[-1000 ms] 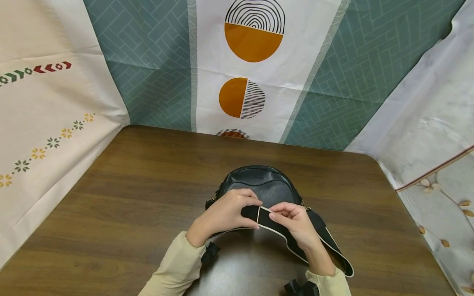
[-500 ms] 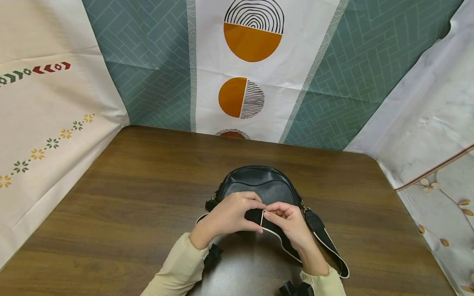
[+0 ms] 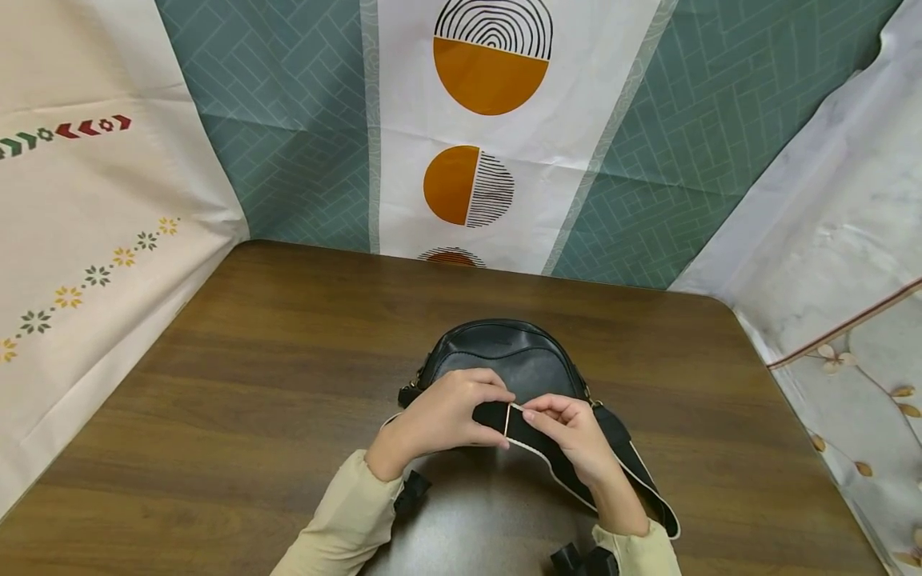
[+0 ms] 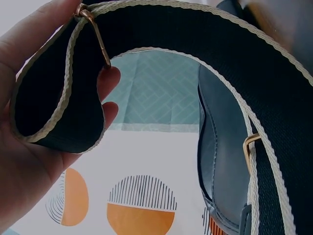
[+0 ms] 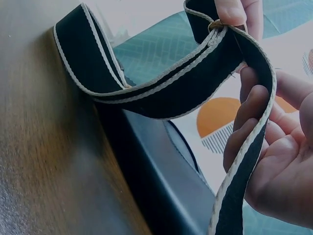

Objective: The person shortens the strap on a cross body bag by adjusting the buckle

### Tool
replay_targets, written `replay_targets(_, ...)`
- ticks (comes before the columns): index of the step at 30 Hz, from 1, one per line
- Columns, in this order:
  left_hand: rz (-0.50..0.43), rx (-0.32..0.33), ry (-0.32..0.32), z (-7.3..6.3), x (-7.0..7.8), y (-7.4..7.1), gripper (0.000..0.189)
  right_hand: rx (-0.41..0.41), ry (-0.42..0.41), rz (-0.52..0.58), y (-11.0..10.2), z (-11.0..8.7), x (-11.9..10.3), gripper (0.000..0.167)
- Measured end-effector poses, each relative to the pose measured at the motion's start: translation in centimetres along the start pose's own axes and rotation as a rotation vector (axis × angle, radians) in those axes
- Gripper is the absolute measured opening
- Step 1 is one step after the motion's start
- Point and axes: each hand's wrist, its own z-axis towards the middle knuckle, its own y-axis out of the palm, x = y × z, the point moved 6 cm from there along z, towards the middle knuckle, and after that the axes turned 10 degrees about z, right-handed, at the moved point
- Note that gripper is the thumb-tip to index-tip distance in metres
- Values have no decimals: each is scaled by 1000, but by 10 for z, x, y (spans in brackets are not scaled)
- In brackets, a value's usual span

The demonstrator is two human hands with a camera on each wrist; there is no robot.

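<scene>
A black shoulder bag (image 3: 533, 372) lies on the table, with its wide black strap (image 3: 542, 438), edged in cream, looped on the near side. My left hand (image 3: 448, 412) grips the strap at a thin gold slider buckle (image 3: 507, 419), thumb at one end and fingers at the other. Just right of the slider, my right hand (image 3: 572, 440) pinches the strap's upper edge between thumb and fingers. In the left wrist view the strap (image 4: 58, 139) folds into a small loop within the left palm below the slider (image 4: 100, 41). The right wrist view shows the webbing (image 5: 254, 152) hanging past the right fingers.
A brown wooden table (image 3: 238, 384) stretches around the bag. A teal and white patterned cloth (image 3: 302, 144) hangs behind it, with white cloths at the left (image 3: 122, 320) and right (image 3: 828, 264). A second gold buckle (image 4: 248, 152) sits farther along the strap.
Half a second ago the right fingertips came left against the slider and left fingers; now they are slightly apart again, farther right along the strap. The bag stays in place.
</scene>
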Motion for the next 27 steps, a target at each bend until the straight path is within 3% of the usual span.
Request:
replay_targets(12, 26, -17, -14, 5, 0, 2, 46, 13, -22, -14, -3, 3, 1, 17)
replay_targets(21, 28, -20, 11, 10, 4, 6, 43, 42, -47, 8, 2, 7, 1, 7)
replay_targets(27, 11, -20, 2, 10, 2, 6, 43, 38, -18, -12, 0, 7, 1, 16)
